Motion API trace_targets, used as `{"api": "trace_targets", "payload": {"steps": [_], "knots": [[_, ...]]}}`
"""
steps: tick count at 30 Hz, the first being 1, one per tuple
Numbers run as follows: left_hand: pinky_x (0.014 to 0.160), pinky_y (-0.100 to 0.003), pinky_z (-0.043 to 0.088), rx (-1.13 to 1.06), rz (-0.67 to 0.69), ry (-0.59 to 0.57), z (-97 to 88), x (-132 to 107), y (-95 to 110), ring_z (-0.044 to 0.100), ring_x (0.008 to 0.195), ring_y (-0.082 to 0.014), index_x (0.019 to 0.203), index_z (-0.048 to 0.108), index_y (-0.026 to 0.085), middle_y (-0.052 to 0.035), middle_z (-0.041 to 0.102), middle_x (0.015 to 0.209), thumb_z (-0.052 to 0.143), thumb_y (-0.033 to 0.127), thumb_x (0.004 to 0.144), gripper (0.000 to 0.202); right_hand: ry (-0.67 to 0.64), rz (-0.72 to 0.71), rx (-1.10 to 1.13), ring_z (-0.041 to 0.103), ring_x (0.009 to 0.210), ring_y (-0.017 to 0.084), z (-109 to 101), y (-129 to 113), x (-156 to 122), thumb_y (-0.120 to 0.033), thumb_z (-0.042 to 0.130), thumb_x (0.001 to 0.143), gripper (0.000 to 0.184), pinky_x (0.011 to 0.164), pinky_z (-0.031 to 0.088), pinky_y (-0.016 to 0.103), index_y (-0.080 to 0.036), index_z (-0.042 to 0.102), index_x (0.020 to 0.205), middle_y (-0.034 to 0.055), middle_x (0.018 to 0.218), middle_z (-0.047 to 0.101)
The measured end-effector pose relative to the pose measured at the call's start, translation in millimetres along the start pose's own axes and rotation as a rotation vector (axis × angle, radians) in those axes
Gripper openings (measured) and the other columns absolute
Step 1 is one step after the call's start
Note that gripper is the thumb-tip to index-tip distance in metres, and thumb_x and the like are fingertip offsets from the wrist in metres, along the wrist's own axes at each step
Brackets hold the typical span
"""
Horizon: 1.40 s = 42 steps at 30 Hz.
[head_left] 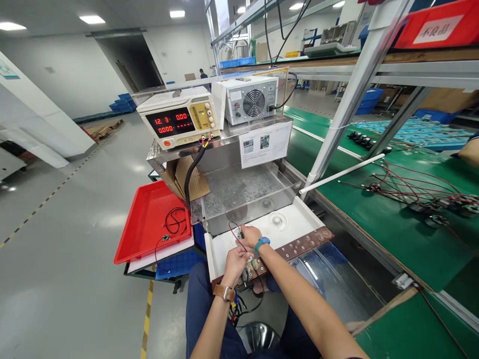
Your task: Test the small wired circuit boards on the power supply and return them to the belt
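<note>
My left hand point(235, 261), with a brown watch on the wrist, is closed in a pinch on thin wires and a clip at the near edge of a white tray point(299, 214). My right hand point(250, 235), with a blue band on the wrist, is closed on a small round circuit board point(239, 233) with red and black leads, held over the tray. A brown terminal strip point(299, 247) runs along the tray's front edge, just right of both hands. A black cable point(192, 172) drops from the power supply point(178, 121) toward my hands.
The power supply reads 12.3 and stands on a steel box beside a fan-cooled unit point(249, 99). A red tray point(147, 219) at left holds a wired board. The green bench point(392, 214) at right carries red wires and parts. A white rod point(342, 173) juts out. A person stands far back.
</note>
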<state>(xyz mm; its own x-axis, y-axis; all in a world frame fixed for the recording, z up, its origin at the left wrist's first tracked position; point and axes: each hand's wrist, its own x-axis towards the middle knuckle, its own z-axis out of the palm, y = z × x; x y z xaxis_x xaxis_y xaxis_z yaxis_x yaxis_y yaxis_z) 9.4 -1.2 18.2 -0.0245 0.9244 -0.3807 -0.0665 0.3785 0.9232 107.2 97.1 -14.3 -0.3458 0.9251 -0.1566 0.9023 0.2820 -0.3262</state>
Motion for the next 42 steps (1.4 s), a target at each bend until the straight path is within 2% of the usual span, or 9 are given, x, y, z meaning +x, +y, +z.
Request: {"api": "trace_targets", "payload": {"steps": [6,18,32,42], "knots": [[0.058,-0.027,0.042,0.002,-0.023,-0.013,-0.3,2.1,-1.7,0.062,0.055,-0.0166,0.071,0.065,0.016,-0.0078,0.073,0.063,0.082,0.035,0.050,0.033,-0.003,-0.009,-0.008,0.066,0.097,0.028,0.1,0.2,0.5,-0.048,0.061,0.082,0.043,0.075,0.044,0.031,-0.017,0.057,0.113,0.0129,0.100,0.072],[0.065,-0.028,0.047,0.019,-0.045,-0.046,0.4,3.7,3.0,0.065,0.060,-0.0187,0.064,0.065,0.017,-0.0056,0.070,0.057,0.080,0.025,0.055,0.019,0.010,0.000,-0.001,0.067,0.096,0.027,3.0,1.3,1.1,-0.051,0.062,0.083,0.044,0.076,0.044,0.031,-0.018,0.057,0.112,0.0120,0.098,0.072],[0.062,-0.027,0.043,0.005,-0.004,-0.060,0.5,2.1,-2.3,0.061,0.058,-0.0172,0.064,0.063,0.018,-0.0048,0.067,0.057,0.078,0.030,0.056,0.021,0.011,-0.003,0.025,0.067,0.097,0.027,-3.2,-2.9,-2.6,-0.047,0.063,0.082,0.042,0.075,0.043,0.030,-0.018,0.057,0.112,0.0116,0.099,0.072],[0.061,-0.027,0.041,0.024,0.037,-0.051,0.0,-0.9,0.9,0.059,0.056,-0.0177,0.059,0.061,0.019,-0.0025,0.062,0.050,0.076,0.027,0.056,0.017,0.046,0.003,0.036,0.068,0.095,0.029,-2.1,-6.5,-5.6,-0.045,0.065,0.080,0.040,0.074,0.045,0.031,-0.019,0.058,0.110,0.0122,0.096,0.073]]}}
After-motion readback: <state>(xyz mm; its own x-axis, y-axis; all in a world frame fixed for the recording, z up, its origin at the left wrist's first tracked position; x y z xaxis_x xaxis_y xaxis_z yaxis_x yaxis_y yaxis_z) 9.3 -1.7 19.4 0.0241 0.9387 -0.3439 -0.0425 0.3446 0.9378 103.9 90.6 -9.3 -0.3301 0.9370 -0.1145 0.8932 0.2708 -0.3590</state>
